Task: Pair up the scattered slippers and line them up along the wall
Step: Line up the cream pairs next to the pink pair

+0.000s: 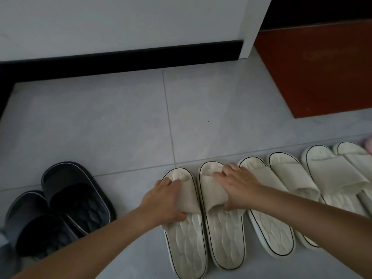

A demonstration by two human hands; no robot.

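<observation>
Several cream slippers with black-edged soles lie side by side in a row on the grey tiles, toes toward the wall. My left hand (163, 202) grips the strap of the leftmost cream slipper (187, 244). My right hand (237, 188) grips the strap of the cream slipper beside it (225, 238). More cream slippers (271, 228) continue to the right, up to the frame edge (330, 170). Two dark grey slippers (80, 200) lie at the lower left, one partly overlapping the other (38, 232).
A white wall with a black skirting board (124, 59) runs across the top. A reddish-brown mat (318, 73) lies at the upper right by a white door frame (253, 27). Something pink (368, 146) shows at the right edge. Bare tile floor (100, 121) lies between slippers and wall.
</observation>
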